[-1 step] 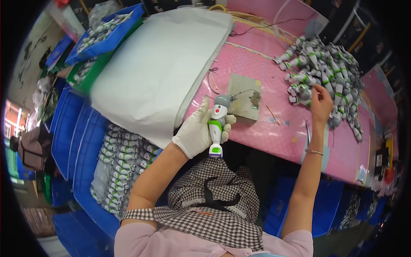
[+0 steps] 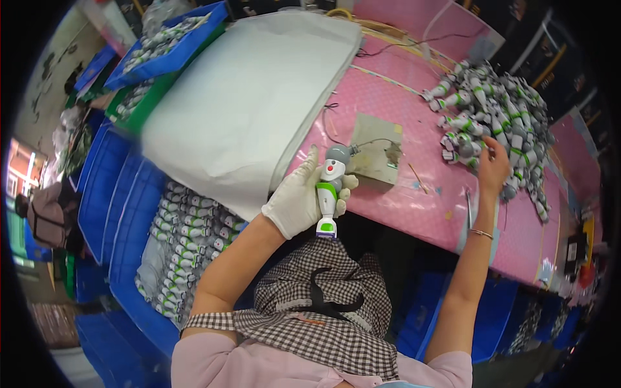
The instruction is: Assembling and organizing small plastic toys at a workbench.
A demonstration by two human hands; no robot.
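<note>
My left hand, in a white glove, is closed round a toy figure. The toy is grey, white and green, with a red dot on its front. It is held upright, its round grey top away from me, over the table's near edge. My bare right hand is at the near side of a large pile of similar toys, far right. Its fingers are curled together; whatever they pinch, if anything, is hidden. Beside the held toy stands a grey box with a thin wire on top.
A white sheet covers the left part of the pink table. Tweezers and a thin stick lie near the front. Left, a blue crate holds rows of toys; behind it, a blue tray holds small parts.
The view has shifted slightly, so the table and pile appear a little further right. My right hand appears slightly lower and to the right. My left hand keeps its hold on the toy figure.
</note>
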